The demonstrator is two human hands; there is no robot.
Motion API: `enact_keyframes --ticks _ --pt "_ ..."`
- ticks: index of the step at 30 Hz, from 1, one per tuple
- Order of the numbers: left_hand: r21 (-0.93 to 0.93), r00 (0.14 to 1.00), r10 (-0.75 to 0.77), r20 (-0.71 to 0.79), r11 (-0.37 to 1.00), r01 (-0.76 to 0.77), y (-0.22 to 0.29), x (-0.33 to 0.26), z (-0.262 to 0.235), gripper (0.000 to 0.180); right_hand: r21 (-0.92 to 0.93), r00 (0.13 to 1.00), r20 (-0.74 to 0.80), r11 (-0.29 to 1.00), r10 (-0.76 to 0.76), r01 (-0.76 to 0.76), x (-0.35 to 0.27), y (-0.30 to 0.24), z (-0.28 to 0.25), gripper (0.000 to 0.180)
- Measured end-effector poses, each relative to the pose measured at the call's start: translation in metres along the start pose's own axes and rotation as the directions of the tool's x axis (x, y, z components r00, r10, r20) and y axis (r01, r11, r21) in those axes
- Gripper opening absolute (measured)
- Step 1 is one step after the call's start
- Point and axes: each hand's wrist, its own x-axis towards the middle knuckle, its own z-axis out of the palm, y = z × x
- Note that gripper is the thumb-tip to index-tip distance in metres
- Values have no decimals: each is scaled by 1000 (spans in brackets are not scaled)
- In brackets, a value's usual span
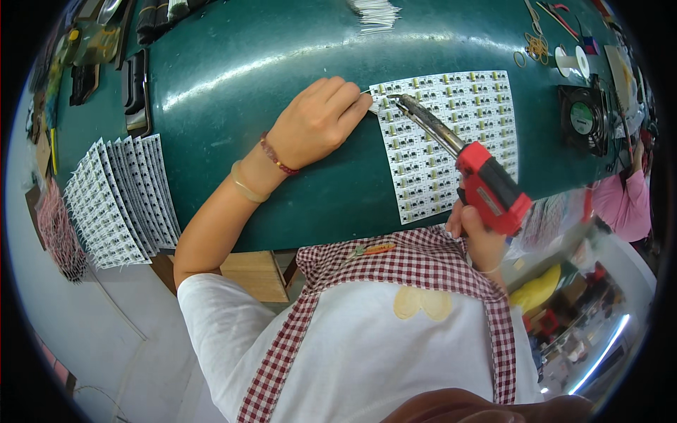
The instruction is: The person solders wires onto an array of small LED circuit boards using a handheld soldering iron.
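Observation:
A white circuit board panel [451, 158] with rows of small dark and yellowish parts lies flat on the green table. My right hand [479, 236] is wrapped round the grip of a red and black soldering gun [490, 187]. Its dark tip points at the panel's upper left corner; whether it touches cannot be made out. My left hand [321, 120] is closed in a pinch just left of that corner. A thin pale wire [366, 92] shows at its fingertips and reaches toward the panel's edge; the rest is hidden by the fingers.
Stacked circuit panels [123, 201] fan out at the left, beside a bundle of pinkish wires [60, 233]. White wires [376, 15] lie at the far edge. A black fan [584, 120], a white spool [572, 63] and rubber bands [536, 48] are at the right. Another person's pink sleeve [624, 204] shows far right.

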Motion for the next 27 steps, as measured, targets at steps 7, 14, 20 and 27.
enact_keyframes --ticks 7,14,20,27 --pt "27 999 31 19 999 -32 1 -1 -1 22 34 999 35 999 23 -24 -1 10 -2 13" --pt "60 998 50 33 997 -52 1 1 0 19 -62 1000 21 998 13 -12 0 23 -5 9" --pt "67 998 52 22 996 -53 1 -1 1 18 -72 999 40 997 -34 37 -1 18 -4 8" --pt "28 999 26 36 999 -27 4 0 -1 24 -75 996 29 994 -79 81 -4 19 -6 44"
